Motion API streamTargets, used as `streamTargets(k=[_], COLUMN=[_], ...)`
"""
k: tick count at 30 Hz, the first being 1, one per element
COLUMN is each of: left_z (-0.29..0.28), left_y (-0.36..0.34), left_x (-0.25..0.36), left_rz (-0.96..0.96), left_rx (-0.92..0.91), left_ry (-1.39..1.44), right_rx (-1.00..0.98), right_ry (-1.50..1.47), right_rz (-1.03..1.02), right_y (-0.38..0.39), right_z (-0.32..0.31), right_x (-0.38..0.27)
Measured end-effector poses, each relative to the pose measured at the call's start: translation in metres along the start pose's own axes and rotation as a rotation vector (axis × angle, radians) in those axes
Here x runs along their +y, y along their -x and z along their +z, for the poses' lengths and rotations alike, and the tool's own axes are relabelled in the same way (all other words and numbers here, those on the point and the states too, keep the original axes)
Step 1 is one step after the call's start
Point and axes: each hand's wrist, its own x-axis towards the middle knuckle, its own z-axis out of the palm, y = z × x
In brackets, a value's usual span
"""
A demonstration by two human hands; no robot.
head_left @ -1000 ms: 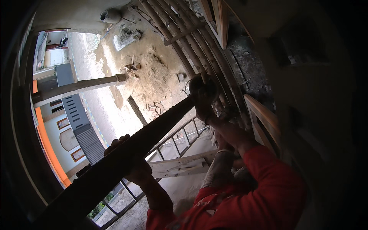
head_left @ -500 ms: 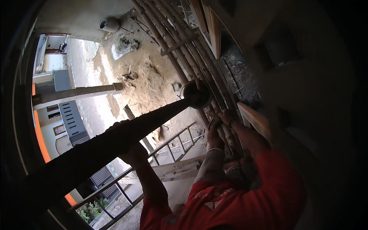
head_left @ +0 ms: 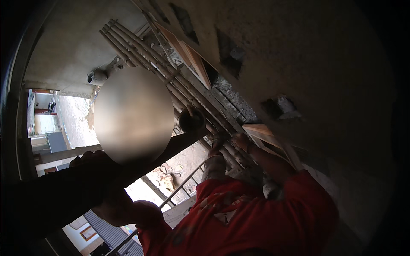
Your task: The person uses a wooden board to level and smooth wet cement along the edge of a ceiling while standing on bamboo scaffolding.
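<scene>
Left hand (head_left: 113, 209) curls around 1 dark beam (head_left: 85, 185), apparently bracing; right hand (head_left: 241, 141), near wooden poles (head_left: 139, 51), too dim to judge. Shifting likely demands firm hold.

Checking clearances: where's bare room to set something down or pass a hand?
Set-down: poles, between crosspiece and far ends. Hand: gap between beam and ladder, right of the left hand; depth unclear. Crowded: nearer poles, where bucket, lower leg and right hand bunch. The blurred middle can't be judged.
</scene>
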Motion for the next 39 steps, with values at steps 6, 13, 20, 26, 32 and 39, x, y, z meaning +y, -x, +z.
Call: streamTargets(k=[6, 13, 20, 26, 32, 39], left_z=[-0.007, 0.038, 0.052, 0.097, 0.160, 0.221], left_y=[0.008, 0.041, 0.038, 0.017, 0.009, 0.004], left_x=[0.043, 0.068, 0.057, -0.015, -0.114, -0.184], left_rz=[0.175, -0.379, -0.706, -0.861, -1.013, -1.242], left_rx=[-0.512, -0.527, -0.724, -0.879, -0.838, -0.852], left_ry=[-0.001, 0.942, 1.370, 1.470, 1.382, 1.321], right_rx=[-0.044, 0.479, 1.079, 0.963, 0.996, 1.265], right_ry=[-1.084, -0.996, -1.123, -1.917, -2.019, -2.056], right_rz=[0.383, -0.318, -0.112, -0.331, -0.442, -0.222], right_y=[0.076, 0.176, 0.213, 0.255, 0.264, 0.267], right_z=[0.004, 0.012, 0.053, 0.040, 0.062, 0.078], right_x=[0.036, 0.080, 0.145, 0.139, 0.134, 0.152])
